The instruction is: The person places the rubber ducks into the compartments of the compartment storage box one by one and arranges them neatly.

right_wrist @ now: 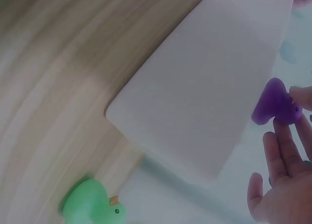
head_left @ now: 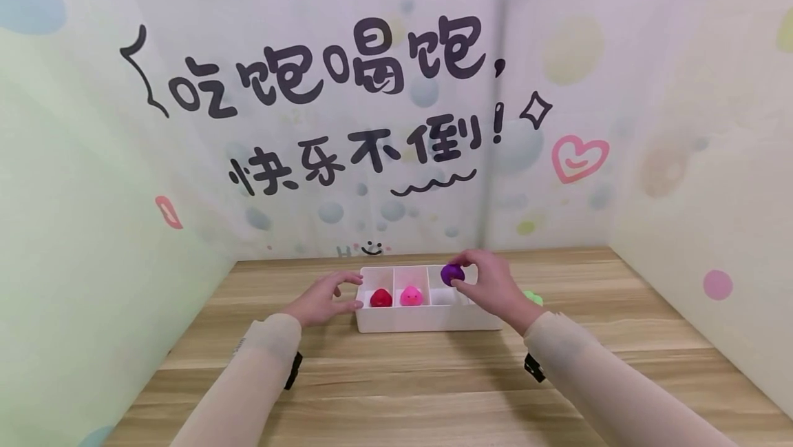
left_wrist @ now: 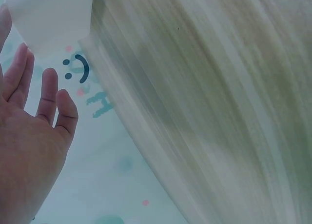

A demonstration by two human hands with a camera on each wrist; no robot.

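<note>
My right hand [head_left: 493, 286] pinches a purple rubber duck [right_wrist: 274, 103] between thumb and fingers, over the right part of a white divided box [head_left: 427, 319]. In the left compartment sits a red rubber duck [head_left: 381, 297], and a pink one, the pink duck [head_left: 411, 296], is in the compartment beside it. My left hand [head_left: 321, 301] is at the box's left end, thumb and fingers spread with the tips right at its edge. The right hand hides the box's far right compartment in the head view.
A green rubber duck [right_wrist: 87, 202] stands on the wooden table [head_left: 396, 378] to the right of the box, mostly behind the right wrist in the head view. Behind the table rises a pale wall [head_left: 297, 226] with black lettering, and side walls flank it.
</note>
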